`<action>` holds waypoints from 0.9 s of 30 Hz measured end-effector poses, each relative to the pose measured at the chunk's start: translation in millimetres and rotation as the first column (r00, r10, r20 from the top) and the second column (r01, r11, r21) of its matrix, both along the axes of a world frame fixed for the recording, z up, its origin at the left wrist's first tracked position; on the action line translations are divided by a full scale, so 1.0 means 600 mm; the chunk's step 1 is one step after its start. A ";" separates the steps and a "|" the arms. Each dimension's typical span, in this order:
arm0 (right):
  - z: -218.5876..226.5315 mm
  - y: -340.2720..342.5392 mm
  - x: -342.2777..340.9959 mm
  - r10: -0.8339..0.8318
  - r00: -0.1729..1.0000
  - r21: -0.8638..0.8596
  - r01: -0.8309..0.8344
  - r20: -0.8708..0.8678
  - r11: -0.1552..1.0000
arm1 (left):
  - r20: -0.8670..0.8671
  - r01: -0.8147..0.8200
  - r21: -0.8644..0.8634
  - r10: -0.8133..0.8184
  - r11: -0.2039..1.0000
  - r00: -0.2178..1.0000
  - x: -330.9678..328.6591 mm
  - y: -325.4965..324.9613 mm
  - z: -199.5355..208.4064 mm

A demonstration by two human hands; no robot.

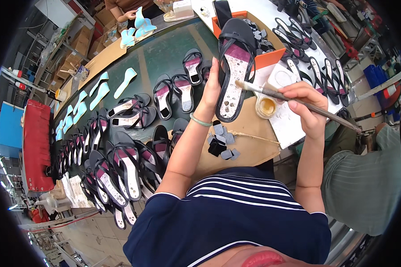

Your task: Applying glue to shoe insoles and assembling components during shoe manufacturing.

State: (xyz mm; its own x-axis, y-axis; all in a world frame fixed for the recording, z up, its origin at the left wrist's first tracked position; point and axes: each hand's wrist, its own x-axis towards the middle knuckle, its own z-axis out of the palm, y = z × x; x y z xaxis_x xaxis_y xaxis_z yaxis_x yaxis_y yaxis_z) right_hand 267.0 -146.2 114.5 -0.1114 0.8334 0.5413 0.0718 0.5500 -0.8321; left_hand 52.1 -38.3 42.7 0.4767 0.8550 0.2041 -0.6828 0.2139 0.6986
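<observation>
My left hand (213,86) grips a black strappy sandal (235,66) by its left side, its inner sole facing up. That sole is whitish and spotted, with purple showing under the straps and several small holes toward the heel. My right hand (305,104) is closed around the long handle of a brush (272,92). The bristles are at the middle of the inner sole. Below the brush stands an open jar (267,107) of yellowish-amber liquid. Small black and grey square pads (221,140) lie in a loose heap on brown cardboard (254,149) below the sandal.
Many sandals (124,164) crowd the green work surface (160,58) to the left; several (327,80) stand at the right. Pale blue insole pieces (100,91) lie farther left. An orange box (269,58) holds more pads. One person (124,11) works across; another (365,187) is beside me.
</observation>
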 end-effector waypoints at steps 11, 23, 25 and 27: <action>-0.003 0.003 -0.017 0.026 0.999 0.002 -0.026 0.048 1.000 | 0.015 0.041 0.005 -0.041 0.999 0.999 0.000 -0.014 0.018; -0.001 -0.014 -0.040 0.098 0.985 0.015 -0.101 0.144 0.995 | -0.033 -0.052 -0.026 0.051 0.998 0.998 -0.001 -0.007 0.021; 0.003 -0.014 -0.039 0.123 0.976 0.006 -0.127 0.180 0.992 | -0.038 -0.013 -0.017 0.013 1.000 0.999 -0.004 0.001 0.012; 0.005 -0.012 -0.040 0.159 0.970 -0.005 -0.161 0.182 0.987 | -0.031 0.028 -0.013 -0.028 1.000 0.999 -0.008 0.003 0.008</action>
